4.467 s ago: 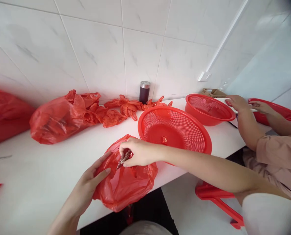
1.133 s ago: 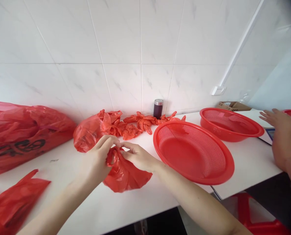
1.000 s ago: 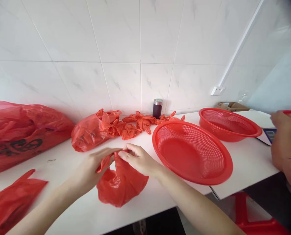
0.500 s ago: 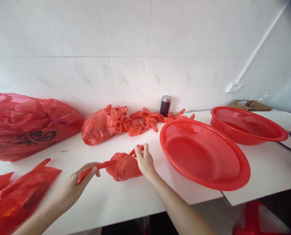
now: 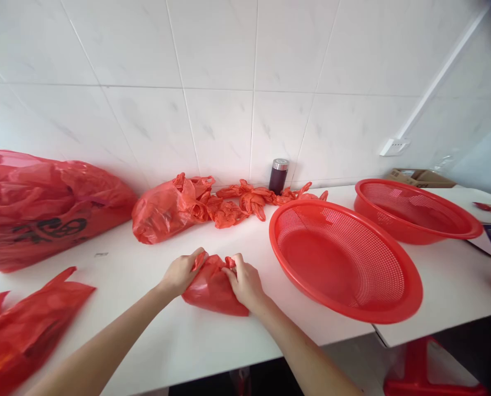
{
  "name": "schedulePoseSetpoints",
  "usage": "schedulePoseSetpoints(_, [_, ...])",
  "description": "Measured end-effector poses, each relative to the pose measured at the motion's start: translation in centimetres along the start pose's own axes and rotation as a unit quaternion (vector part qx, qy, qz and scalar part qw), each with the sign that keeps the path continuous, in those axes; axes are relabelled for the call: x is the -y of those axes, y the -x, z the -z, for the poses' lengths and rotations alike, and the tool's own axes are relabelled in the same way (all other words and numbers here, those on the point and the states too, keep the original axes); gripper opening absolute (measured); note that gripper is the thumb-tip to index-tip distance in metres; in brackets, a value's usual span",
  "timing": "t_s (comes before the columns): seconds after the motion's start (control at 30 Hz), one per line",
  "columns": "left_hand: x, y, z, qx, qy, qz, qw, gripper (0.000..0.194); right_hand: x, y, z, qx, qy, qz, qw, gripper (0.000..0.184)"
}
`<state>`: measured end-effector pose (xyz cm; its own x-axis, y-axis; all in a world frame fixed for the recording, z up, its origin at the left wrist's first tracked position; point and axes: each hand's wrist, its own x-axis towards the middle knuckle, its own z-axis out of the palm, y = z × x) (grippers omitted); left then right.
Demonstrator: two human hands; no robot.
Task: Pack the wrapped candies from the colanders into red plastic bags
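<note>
Red plastic bag [image 5: 212, 286] lies bunched on the white bench [image 5: 146, 330], its long axis running left to right between both hands. The left hand [image 5: 182, 273] pinches its left end, the right hand [image 5: 244, 283] its right end, fingers closed on the plastic. Black writing on the big bag [image 5: 51, 209] at far left is unreadable.

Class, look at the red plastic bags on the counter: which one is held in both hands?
The small bunched red bag at the counter's front edge; the left hand and right hand clasp it. The other bags lie untouched.
</note>
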<state>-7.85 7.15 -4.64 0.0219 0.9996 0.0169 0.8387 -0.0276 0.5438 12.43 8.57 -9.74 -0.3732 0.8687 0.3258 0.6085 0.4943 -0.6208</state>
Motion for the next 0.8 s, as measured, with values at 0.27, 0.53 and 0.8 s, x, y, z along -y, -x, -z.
schedulePoseSetpoints(0.27, [3.2,0.8,-1.2,0.033,-0.080,0.015,0.996,0.047,-2.2,0.2,-0.3,0.012,0.054,-0.022,0.998,0.005])
schedulePoseSetpoints(0.53, [3.1,0.5,-2.9,0.041,-0.182,0.033,0.982,0.062,-2.0,0.0,-0.9,0.020,0.110,-0.041,0.993,0.015])
schedulePoseSetpoints(0.8, [4.2,2.7,0.9,0.043,0.020,0.066,0.997,0.048,-2.2,0.4,0.2,0.000,0.054,-0.087,0.995,0.022])
